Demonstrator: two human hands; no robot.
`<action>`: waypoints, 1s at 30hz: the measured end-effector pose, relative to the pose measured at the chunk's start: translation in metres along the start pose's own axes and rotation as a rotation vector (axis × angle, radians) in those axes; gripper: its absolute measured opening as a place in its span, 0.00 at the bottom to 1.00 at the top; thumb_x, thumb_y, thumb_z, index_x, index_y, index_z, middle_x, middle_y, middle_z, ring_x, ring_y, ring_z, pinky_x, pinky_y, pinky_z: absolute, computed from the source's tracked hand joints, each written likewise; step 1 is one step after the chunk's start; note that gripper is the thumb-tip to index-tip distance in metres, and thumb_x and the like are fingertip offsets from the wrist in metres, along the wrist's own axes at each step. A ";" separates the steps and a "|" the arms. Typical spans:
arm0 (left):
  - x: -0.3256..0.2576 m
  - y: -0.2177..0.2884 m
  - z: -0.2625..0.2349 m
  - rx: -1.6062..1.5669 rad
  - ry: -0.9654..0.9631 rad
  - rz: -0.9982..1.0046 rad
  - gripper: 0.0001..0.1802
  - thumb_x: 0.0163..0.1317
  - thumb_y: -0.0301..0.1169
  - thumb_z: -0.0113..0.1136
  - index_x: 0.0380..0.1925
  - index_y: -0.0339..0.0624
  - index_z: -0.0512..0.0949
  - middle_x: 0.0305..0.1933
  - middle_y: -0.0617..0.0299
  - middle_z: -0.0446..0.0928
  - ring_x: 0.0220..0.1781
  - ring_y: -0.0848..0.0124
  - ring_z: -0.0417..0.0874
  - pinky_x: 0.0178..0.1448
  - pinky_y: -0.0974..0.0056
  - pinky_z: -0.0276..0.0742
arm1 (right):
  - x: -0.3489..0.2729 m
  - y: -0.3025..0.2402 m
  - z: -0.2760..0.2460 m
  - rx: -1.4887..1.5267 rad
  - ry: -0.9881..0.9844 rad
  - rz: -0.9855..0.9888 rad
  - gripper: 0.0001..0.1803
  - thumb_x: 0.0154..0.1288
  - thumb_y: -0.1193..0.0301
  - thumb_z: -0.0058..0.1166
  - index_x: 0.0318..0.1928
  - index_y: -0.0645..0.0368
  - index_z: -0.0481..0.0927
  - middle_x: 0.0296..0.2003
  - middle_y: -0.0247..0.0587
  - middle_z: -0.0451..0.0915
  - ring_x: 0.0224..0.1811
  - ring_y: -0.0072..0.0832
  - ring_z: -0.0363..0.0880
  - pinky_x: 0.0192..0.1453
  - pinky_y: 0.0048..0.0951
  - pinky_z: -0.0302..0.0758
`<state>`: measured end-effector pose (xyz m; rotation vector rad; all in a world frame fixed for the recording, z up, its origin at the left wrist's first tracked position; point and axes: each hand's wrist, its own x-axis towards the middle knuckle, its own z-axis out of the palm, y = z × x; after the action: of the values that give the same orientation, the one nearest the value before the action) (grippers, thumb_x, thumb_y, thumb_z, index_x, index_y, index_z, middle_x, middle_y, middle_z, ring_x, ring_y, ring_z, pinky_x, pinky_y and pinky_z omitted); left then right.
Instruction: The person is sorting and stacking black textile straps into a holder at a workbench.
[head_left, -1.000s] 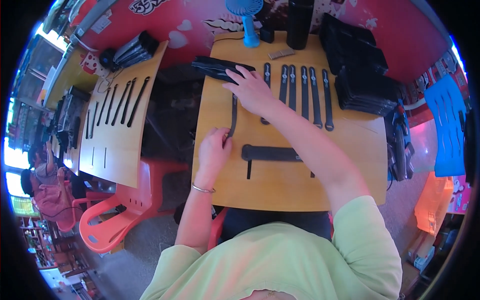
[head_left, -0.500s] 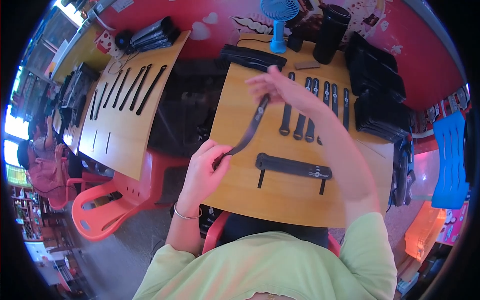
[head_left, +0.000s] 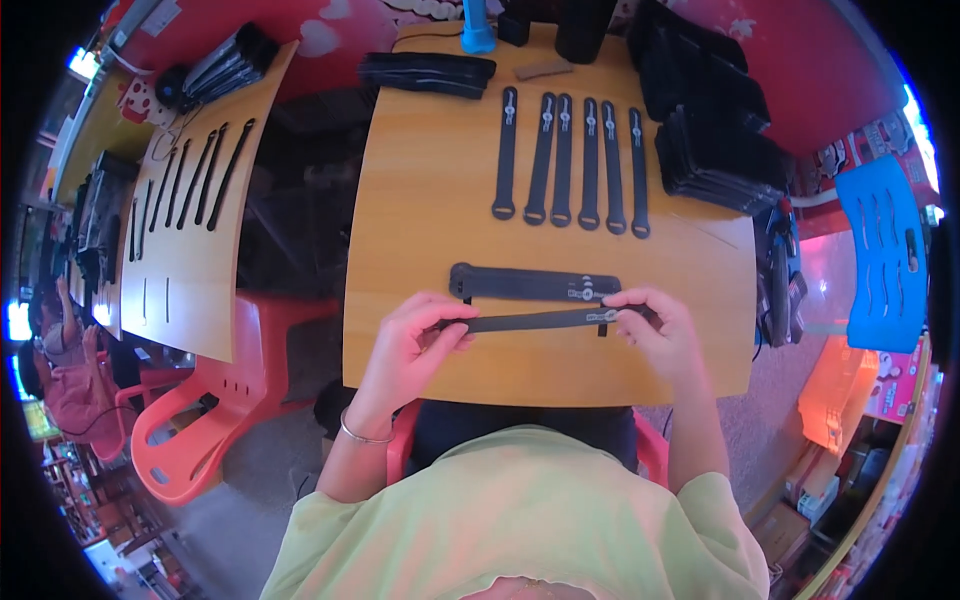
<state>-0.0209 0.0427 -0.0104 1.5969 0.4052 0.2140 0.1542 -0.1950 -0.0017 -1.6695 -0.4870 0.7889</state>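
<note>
A dark grey strap (head_left: 535,321) with white print near its right end is stretched level between my two hands. My left hand (head_left: 425,330) pinches its left end, and my right hand (head_left: 655,325) pinches the printed end. Just beyond it on the table lies a wider flat stack of similar straps (head_left: 535,283), with short black strips poking out beneath; the held strap partly covers them. Farther off, several loose straps (head_left: 563,160) lie side by side, slotted ends toward me.
The wooden table (head_left: 420,220) carries black bundles (head_left: 425,73) at the back left and piled black packs (head_left: 715,160) at the right. A blue stand (head_left: 478,30) is at the back. Left are a pink chair (head_left: 215,410) and another table (head_left: 190,290) with straps.
My right hand has come down and toward me from the far side of the table. The strap, slanting and curved before, is now straight and level. The view has shifted too.
</note>
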 end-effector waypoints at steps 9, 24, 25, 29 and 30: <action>-0.003 -0.021 0.004 -0.006 0.065 -0.259 0.10 0.60 0.17 0.55 0.42 0.31 0.76 0.37 0.60 0.78 0.37 0.75 0.81 0.41 0.73 0.79 | -0.022 0.055 -0.004 0.127 0.219 -0.029 0.10 0.64 0.82 0.48 0.45 0.64 0.77 0.34 0.30 0.76 0.35 0.17 0.76 0.40 0.17 0.74; 0.022 -0.038 0.002 0.056 0.241 -0.192 0.05 0.60 0.21 0.58 0.36 0.32 0.76 0.30 0.63 0.79 0.30 0.79 0.81 0.34 0.76 0.76 | -0.001 0.052 0.004 0.065 0.349 -0.014 0.07 0.61 0.80 0.54 0.39 0.61 0.73 0.28 0.27 0.73 0.26 0.12 0.69 0.29 0.14 0.66; 0.024 -0.037 0.002 0.063 0.245 -0.199 0.05 0.59 0.22 0.59 0.36 0.33 0.76 0.29 0.64 0.79 0.29 0.80 0.80 0.33 0.77 0.75 | 0.000 0.053 0.004 0.065 0.348 -0.012 0.07 0.61 0.80 0.54 0.39 0.61 0.73 0.28 0.27 0.73 0.26 0.12 0.69 0.29 0.14 0.66; 0.028 -0.042 0.003 0.115 0.248 -0.204 0.05 0.59 0.22 0.59 0.35 0.34 0.76 0.28 0.67 0.78 0.27 0.83 0.78 0.30 0.78 0.72 | 0.002 0.059 0.005 0.051 0.374 -0.014 0.07 0.61 0.80 0.55 0.38 0.61 0.73 0.27 0.27 0.73 0.26 0.12 0.69 0.30 0.14 0.67; 0.028 -0.045 0.002 0.116 0.247 -0.206 0.05 0.59 0.22 0.59 0.35 0.34 0.76 0.28 0.67 0.78 0.27 0.83 0.78 0.30 0.78 0.72 | 0.003 0.060 0.006 0.044 0.381 -0.020 0.07 0.60 0.80 0.55 0.38 0.61 0.73 0.27 0.26 0.73 0.26 0.12 0.69 0.30 0.14 0.67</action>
<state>0.0001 0.0528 -0.0581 1.6347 0.7812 0.2345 0.1463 -0.2043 -0.0610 -1.7200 -0.2172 0.4463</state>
